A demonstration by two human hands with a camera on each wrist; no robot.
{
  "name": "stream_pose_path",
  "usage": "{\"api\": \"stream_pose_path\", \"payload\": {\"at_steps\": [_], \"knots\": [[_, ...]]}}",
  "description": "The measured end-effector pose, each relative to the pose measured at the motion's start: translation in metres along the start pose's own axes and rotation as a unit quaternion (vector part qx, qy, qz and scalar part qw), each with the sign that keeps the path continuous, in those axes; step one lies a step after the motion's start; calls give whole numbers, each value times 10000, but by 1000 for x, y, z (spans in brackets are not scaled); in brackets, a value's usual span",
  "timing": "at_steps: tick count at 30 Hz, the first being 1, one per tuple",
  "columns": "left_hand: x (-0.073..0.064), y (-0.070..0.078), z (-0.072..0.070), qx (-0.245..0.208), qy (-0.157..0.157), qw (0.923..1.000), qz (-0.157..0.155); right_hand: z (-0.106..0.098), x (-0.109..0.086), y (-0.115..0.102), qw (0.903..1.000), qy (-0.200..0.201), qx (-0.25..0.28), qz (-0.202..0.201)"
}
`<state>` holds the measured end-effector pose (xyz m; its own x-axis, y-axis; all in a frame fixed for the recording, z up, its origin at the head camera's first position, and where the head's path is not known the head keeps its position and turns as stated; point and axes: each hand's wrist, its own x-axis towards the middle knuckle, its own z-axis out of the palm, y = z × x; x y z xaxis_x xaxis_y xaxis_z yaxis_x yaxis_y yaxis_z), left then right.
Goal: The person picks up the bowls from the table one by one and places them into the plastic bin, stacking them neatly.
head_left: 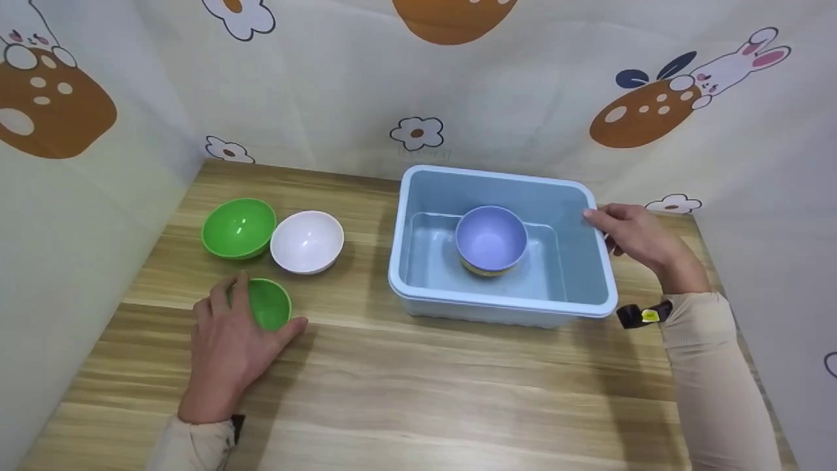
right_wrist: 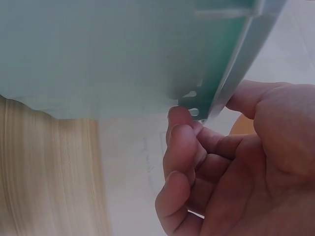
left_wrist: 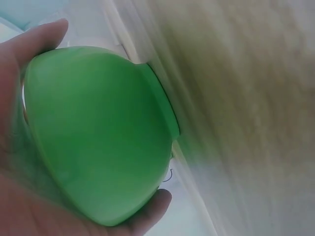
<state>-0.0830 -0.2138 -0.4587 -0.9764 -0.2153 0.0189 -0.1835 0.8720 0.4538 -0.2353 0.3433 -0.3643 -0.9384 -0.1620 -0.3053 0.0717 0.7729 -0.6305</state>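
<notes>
My left hand [head_left: 229,337] is around a small green bowl [head_left: 271,304] at the table's left, thumb on one side and fingers on the other. Up close in the left wrist view, the green bowl [left_wrist: 98,132] shows its outer wall and foot ring, the foot near the tabletop. My right hand [head_left: 637,239] grips the right rim of a light blue plastic basin [head_left: 503,301], thumb over the edge. From below, the right wrist view shows the curled fingers [right_wrist: 179,147] under that rim. Inside the basin sits a purple bowl [head_left: 492,239], stacked on a yellowish one.
Behind my left hand stand a larger green bowl [head_left: 239,229] and a white bowl [head_left: 307,242], side by side. The wooden table [head_left: 418,392] is bordered by a printed cloth [head_left: 327,85] at the back and both sides.
</notes>
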Motion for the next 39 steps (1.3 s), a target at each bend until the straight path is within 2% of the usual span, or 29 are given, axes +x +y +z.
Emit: {"api": "stream_pose_path", "payload": {"at_steps": [13, 18, 23, 28, 30, 36, 39], "knots": [[0, 0, -7, 3, 50, 9999, -130, -3, 2, -4, 9999, -124, -99, 37], [-1, 3, -10, 5, 313, 9995, -8, -2, 2, -6, 10000, -35, 51, -33], [-1, 8, -18, 82, 416, 9991, -56, -1, 0, -7, 10000, -45, 58, -41], [1, 14, -28, 206, 363, 9991, -116, 0, 1, -6, 9999, -114, 72, -13], [2, 18, -31, 209, 410, 9989, -45, 0, 1, -6, 9999, -117, 67, 2], [5, 33, -39, 65, 1082, 9933, 401, -2, 0, -4, 9998, -133, 119, 38], [8, 42, -42, 49, 1205, 9910, 579, -2, 0, -3, 9997, -174, 165, 101]]}}
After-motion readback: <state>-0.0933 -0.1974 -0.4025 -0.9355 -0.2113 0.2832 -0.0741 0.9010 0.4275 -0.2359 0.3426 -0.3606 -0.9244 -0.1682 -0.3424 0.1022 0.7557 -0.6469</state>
